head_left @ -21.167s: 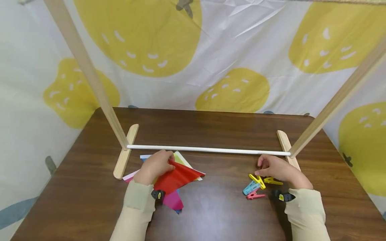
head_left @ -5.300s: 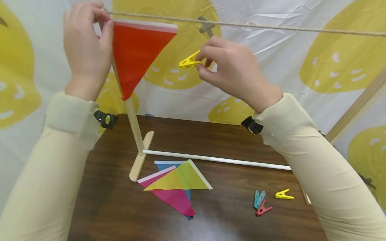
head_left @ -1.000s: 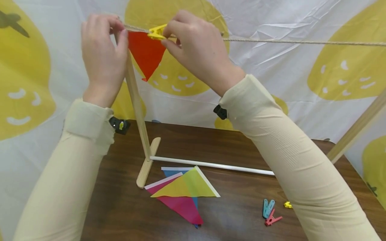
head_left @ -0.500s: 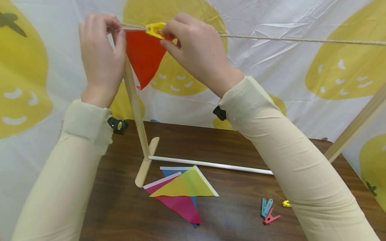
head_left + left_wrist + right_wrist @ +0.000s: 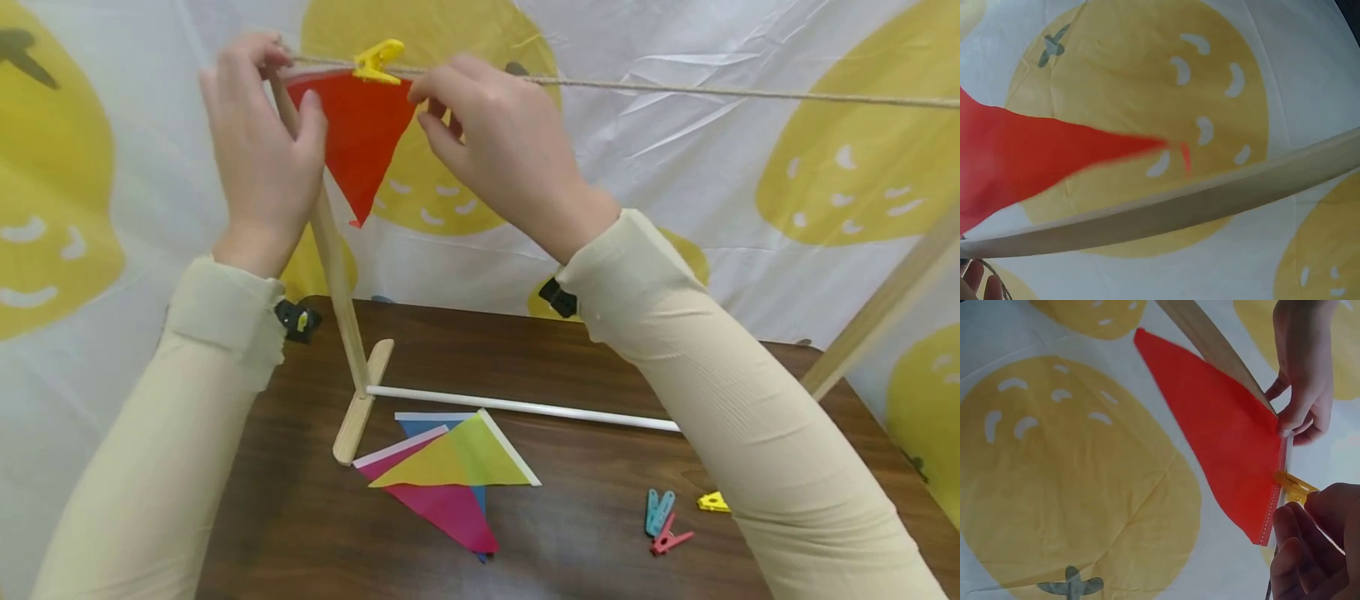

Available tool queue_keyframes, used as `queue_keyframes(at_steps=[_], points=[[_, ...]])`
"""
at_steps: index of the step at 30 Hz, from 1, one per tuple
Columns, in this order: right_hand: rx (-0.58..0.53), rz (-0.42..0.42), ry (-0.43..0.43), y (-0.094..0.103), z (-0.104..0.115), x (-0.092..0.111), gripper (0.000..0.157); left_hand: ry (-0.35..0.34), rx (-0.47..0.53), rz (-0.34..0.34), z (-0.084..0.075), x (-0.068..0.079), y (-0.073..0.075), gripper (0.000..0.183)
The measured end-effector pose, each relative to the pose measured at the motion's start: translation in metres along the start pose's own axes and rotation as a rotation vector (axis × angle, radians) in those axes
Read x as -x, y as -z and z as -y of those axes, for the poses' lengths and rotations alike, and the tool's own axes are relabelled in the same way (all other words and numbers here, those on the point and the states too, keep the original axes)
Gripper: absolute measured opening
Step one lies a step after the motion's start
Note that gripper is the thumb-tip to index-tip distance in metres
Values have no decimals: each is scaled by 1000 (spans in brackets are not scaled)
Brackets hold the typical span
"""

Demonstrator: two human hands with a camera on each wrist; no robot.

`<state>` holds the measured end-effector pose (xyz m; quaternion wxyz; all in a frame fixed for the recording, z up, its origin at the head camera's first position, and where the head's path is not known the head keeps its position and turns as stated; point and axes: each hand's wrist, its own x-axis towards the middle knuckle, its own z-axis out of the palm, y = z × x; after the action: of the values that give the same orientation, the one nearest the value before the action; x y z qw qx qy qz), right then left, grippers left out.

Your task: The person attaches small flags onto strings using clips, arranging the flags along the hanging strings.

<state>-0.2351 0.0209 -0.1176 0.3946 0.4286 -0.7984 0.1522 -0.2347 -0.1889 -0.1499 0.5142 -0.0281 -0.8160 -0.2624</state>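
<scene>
A red triangular pennant [image 5: 360,137] hangs point down from the rope [image 5: 600,83], its pale top hem along the cord. The yellow clothespin [image 5: 378,62] sits across rope and hem near the middle of the pennant's top edge. My left hand [image 5: 262,154] is at the pennant's left corner by the wooden post [image 5: 330,242], thumb apart from the fingers. My right hand [image 5: 510,137] is just right of the clothespin, fingers loosely bent near the right corner. In the right wrist view the clothespin [image 5: 1295,487] shows between the pennant's hem and my right fingertips [image 5: 1319,500].
On the brown table [image 5: 300,517], yellow [image 5: 457,458], pink [image 5: 450,512] and blue [image 5: 427,425] pennants overlap. To their right lie blue [image 5: 658,512] and red [image 5: 670,540] clothespins, plus another yellow clothespin [image 5: 712,502] partly behind my sleeve. A white rod [image 5: 525,408] joins the stand's feet.
The red pennant and yellow clothespin went from the table up to the rope. Within the last half second my right fingers came off the clothespin, and my left thumb moved away from its fingers.
</scene>
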Motion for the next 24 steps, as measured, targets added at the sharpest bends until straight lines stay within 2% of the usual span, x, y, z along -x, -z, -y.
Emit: queue_keyframes(at_steps=[5, 9, 12, 16, 19, 24], points=[[-36, -3, 4, -1, -3, 10, 28, 2, 23, 7, 1, 3, -4, 37], [-44, -14, 32, -4, -6, 19, 28, -42, 29, -12, 5, 6, -6, 38], [-53, 12, 40, -5, -8, 25, 27, -112, 19, -72, 10, 10, -8, 36], [-65, 86, 32, -6, -12, 34, 27, -142, 27, -174, 10, 16, -9, 35], [-85, 111, 22, -9, -16, 42, 28, -152, 46, -217, 5, 20, -8, 35], [-118, 98, 3, -14, -23, 58, 26, -263, 13, -174, -3, 35, -11, 32]])
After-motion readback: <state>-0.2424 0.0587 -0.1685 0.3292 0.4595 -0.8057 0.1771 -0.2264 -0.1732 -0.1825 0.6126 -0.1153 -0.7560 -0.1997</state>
